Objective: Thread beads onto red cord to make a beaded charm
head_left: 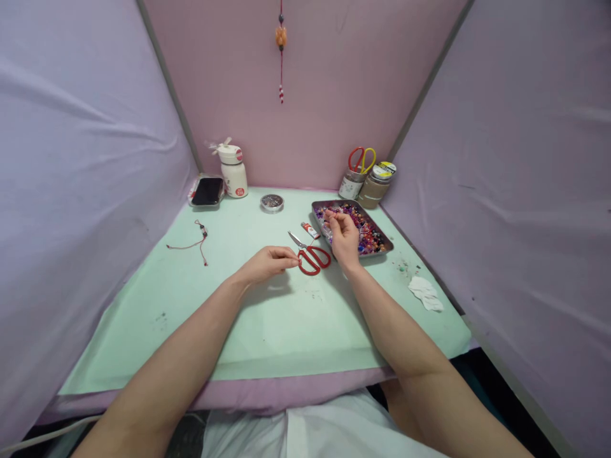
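- Left hand [270, 262] is pinched shut just beside the red-looped scissors [312, 257] at its 3 o'clock; whatever it holds is too tiny to see.
- Right hand [344, 236] is pinched closed over glossy purple beads [366, 234] in a rectangular metal tray [387, 245], at 1 o'clock on the table [267, 318].

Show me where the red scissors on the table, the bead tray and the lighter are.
red scissors [303, 249]: head view, on the pivot where blades meet handles.
bead tray [377, 227]: head view, on its right rim.
lighter [310, 230]: head view, on its middle.
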`<state>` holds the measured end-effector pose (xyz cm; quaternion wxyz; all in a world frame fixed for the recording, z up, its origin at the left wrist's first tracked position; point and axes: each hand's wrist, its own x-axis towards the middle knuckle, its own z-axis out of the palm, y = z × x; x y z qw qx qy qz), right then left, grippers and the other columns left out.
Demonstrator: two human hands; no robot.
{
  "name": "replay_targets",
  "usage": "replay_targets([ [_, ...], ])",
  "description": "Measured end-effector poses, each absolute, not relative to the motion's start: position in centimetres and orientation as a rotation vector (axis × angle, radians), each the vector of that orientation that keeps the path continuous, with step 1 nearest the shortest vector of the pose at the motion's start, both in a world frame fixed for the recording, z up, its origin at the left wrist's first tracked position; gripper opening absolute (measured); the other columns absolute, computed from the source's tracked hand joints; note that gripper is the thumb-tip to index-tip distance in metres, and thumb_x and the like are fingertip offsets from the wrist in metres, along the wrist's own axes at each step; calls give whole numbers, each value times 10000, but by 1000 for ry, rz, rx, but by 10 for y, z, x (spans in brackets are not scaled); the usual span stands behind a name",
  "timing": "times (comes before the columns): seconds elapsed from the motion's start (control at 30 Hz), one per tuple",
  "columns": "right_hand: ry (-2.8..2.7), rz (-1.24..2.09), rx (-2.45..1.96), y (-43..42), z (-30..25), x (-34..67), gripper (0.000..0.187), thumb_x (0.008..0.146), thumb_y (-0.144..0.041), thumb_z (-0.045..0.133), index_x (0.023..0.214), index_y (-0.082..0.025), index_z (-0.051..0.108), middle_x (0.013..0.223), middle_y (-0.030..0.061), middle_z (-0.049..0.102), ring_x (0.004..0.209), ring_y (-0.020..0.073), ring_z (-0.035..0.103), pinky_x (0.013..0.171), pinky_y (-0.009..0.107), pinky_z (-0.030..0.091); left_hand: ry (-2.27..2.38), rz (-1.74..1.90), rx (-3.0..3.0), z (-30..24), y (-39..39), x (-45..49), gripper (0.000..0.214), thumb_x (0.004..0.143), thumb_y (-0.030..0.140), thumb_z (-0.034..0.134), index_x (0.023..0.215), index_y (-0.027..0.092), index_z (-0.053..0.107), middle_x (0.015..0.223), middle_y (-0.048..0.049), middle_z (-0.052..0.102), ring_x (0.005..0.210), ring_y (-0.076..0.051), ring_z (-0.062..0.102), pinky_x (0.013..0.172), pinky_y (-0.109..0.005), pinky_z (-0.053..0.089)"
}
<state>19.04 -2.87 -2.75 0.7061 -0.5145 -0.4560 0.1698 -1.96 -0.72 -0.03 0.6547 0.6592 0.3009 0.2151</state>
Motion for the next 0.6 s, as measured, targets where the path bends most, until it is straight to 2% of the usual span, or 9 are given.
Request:
replay_targets([
  [0.1, -1065, 477, -1185, -27, -32, 193, 251, 836, -438, 554, 904, -197, 566, 1075, 80, 683, 972, 188, 653, 857, 346, 518, 548, 659, 1443, 4, -9, -22, 197, 622, 372, 759, 687, 188, 732, 1105, -88, 650, 603, -80, 461, 537, -251, 355],
  [0.17, -1129, 510, -1228, -29, -32, 192, 247, 830, -431, 564, 900, -195, 584, 995, 66, 697, 912, 183, 657, 822, 334, 516, 487, 700, 1388, 5, -11, -24, 162, 638, 335, 760, 683, 183, 727, 1215, -100, 619, 595, -65, 448, 573, -268, 372],
  [0.23, -1205, 514, -1268, -32, -30, 189, 243, 833, -425, 560, 893, -192, 596, 928, 55, 701, 853, 177, 651, 788, 325, 509, 462, 695, 1331, 5, -12, -25, 159, 637, 323, 769, 671, 177, 715, 1162, -109, 653, 598, -71, 459, 608, -286, 387],
  [0.33, -1307, 478, -1326, -36, -26, 186, 228, 845, -405, 543, 882, -190, 611, 881, 45, 698, 787, 167, 629, 760, 317, 489, 470, 702, 1275, 3, -13, -24, 197, 611, 336, 791, 663, 170, 700, 940, -102, 706, 642, -109, 513, 632, -298, 397],
  [0.47, -1407, 411, -1382, -38, -26, 184, 207, 869, -339, 498, 951, -202, 629, 849, 34, 675, 758, 167, 606, 756, 326, 479, 539, 763, 1220, -2, -10, -18, 229, 596, 346, 801, 692, 166, 697, 756, -57, 681, 628, -111, 519, 631, -291, 402],
  [0.6, -1437, 178, -1422, -38, -27, 187, 275, 874, -261, 471, 1111, -210, 600, 1001, 80, 592, 809, 174, 582, 790, 350, 491, 612, 816, 1179, -7, -5, -15, 236, 597, 344, 800, 714, 164, 702, 673, -25, 642, 611, -104, 510, 623, -275, 392],
])
